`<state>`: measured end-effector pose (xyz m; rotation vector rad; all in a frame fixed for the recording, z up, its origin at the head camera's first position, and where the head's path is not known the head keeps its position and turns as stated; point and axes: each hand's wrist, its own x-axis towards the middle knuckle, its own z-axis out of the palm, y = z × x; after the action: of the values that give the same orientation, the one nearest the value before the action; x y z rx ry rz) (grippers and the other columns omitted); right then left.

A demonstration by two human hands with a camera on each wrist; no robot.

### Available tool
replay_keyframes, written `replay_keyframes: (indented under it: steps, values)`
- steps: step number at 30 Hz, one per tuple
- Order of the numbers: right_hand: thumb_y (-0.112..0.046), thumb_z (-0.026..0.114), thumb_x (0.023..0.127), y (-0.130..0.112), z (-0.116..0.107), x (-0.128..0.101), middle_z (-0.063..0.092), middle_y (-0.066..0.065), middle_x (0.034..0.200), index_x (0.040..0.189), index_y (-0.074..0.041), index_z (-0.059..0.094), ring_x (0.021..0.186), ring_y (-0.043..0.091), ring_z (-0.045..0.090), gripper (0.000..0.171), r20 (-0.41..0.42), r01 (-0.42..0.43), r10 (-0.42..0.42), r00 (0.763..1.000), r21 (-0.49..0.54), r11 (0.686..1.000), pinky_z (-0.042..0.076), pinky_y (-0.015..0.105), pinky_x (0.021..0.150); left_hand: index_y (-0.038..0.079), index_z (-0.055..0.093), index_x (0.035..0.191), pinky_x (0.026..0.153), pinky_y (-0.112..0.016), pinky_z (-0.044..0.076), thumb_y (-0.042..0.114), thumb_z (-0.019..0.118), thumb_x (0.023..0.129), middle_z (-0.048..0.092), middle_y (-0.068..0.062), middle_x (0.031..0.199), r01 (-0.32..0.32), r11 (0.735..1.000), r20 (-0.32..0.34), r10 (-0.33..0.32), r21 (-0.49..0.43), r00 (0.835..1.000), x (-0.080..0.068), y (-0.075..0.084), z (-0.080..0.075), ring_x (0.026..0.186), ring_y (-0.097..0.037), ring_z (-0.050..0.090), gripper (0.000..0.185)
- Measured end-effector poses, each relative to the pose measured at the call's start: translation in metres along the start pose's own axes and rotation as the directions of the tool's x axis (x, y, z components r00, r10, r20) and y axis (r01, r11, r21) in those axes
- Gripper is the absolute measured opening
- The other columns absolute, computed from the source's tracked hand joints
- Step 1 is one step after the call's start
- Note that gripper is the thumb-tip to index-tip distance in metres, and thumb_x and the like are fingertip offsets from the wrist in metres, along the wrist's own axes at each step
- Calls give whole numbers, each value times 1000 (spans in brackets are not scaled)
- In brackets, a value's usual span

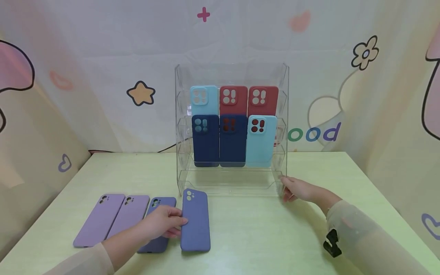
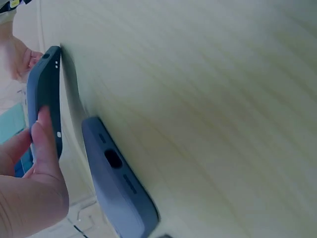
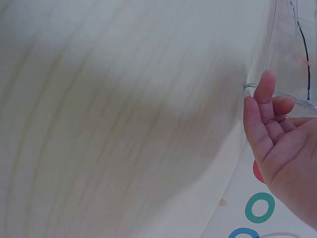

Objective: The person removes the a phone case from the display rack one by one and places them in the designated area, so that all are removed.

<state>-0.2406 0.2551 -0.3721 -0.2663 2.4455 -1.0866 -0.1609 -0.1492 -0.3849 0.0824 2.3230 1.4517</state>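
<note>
My left hand (image 1: 163, 223) pinches the edge of a blue-purple phone case (image 1: 196, 221) between thumb and fingers. The case stands tilted up, camera holes at the top, its hollow inner side showing in the left wrist view. Just left of it lies another blue-purple case (image 1: 159, 244), partly hidden by my hand. Over at the clear rack (image 1: 230, 187), my right hand (image 1: 299, 189) grips the lower front edge of the right side panel; the thumb is hidden in the right wrist view, where the fingers (image 3: 266, 89) are half bent beside the rack's corner.
Two lilac cases (image 1: 99, 219) (image 1: 130, 214) lie on the table at left. The rack holds light blue (image 1: 262, 149), red (image 1: 264, 101) and navy cases (image 1: 206, 149) in two rows. Behind it hangs a patterned cloth (image 1: 223, 42).
</note>
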Motion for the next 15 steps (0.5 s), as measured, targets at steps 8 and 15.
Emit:
replay_keyframes:
  steps: [8,15]
  values:
    - [-27,19,103,-1,0,0,45,11,80,86,-1,37,81,23,54,36,4,2,-2,1000,1,1000,48,41,81,-8,60,111,53,-33,51,16,68,84,69,-7,80,-3,993,-26,7,121,1000,-1,-7,-13,61,-20,66,36]
    - [-27,19,103,-2,1,0,46,11,81,87,-1,37,81,23,53,35,3,-8,8,1000,8,1000,48,40,80,-17,51,120,54,-33,53,8,65,85,67,-8,74,-4,990,-6,5,141,1000,-3,-10,-21,60,-19,65,45]
